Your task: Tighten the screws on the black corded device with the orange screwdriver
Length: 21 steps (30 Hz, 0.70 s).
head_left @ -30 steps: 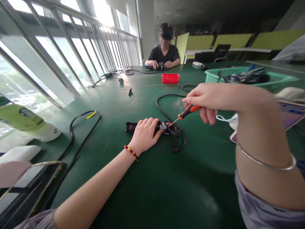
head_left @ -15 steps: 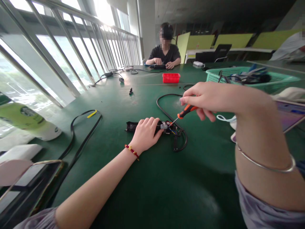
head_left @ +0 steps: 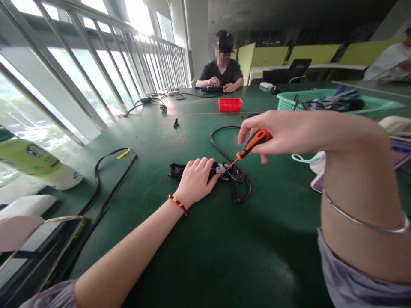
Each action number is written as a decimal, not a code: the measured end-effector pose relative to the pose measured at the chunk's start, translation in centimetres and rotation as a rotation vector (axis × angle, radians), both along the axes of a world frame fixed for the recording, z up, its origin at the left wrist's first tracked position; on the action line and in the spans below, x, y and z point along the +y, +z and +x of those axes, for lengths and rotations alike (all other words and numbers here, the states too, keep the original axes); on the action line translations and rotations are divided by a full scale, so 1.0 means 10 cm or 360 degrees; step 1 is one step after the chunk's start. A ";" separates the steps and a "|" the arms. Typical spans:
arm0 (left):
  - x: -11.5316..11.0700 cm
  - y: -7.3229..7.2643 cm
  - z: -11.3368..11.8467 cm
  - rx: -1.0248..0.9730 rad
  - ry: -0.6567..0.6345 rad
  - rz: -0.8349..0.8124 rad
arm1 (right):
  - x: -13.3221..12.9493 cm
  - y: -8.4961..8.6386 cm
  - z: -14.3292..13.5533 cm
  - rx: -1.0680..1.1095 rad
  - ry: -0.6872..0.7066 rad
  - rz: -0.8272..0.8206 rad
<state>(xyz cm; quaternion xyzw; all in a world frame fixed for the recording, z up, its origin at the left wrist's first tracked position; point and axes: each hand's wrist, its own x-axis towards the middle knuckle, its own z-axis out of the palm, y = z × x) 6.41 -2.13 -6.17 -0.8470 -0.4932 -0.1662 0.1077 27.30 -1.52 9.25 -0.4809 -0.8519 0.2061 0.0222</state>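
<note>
My left hand (head_left: 198, 179) is closed over a long black corded device (head_left: 177, 170), pressing it on the green tabletop. At the device's right end, small inner parts and coloured wires (head_left: 233, 173) lie exposed, beside a grey piece (head_left: 220, 170). My right hand (head_left: 272, 130) holds an orange and black screwdriver (head_left: 255, 142) by its handle, between thumb and fingers. The screwdriver leans down to the left, its tip at the exposed parts; exact contact is too small to tell. A black cord (head_left: 215, 141) loops behind and around the device's right end.
A red bin (head_left: 230, 105) and a green basket (head_left: 289, 102) of tools and cables stand farther back. A black strap (head_left: 112, 201), a phone (head_left: 64, 248) and a green bottle (head_left: 35, 162) lie left. A person (head_left: 221, 70) works across the table (head_left: 199, 248).
My right hand's fingers have shifted around the screwdriver handle, showing more of it; the handle tilts more upright. The right forearm moved slightly right. My left hand and the device stay put.
</note>
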 end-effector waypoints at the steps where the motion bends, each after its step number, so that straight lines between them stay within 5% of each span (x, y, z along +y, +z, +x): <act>1: 0.00 0.00 0.00 0.0001 -0.0001 0.0001 | 0.00 0.01 -0.01 -0.0020 0.0017 -0.0051; 8: 0.00 0.00 0.00 0.0019 -0.0003 0.0007 | 0.01 -0.01 -0.04 -0.0123 -0.0241 -0.0245; 14: 0.00 0.00 0.00 0.0014 -0.0002 -0.0004 | 0.06 0.00 0.06 -0.0127 -0.0151 -0.0308; 21: 0.01 -0.02 -0.01 0.0009 -0.0003 -0.0006 | -0.02 0.09 0.23 -0.0176 -0.0183 -0.0087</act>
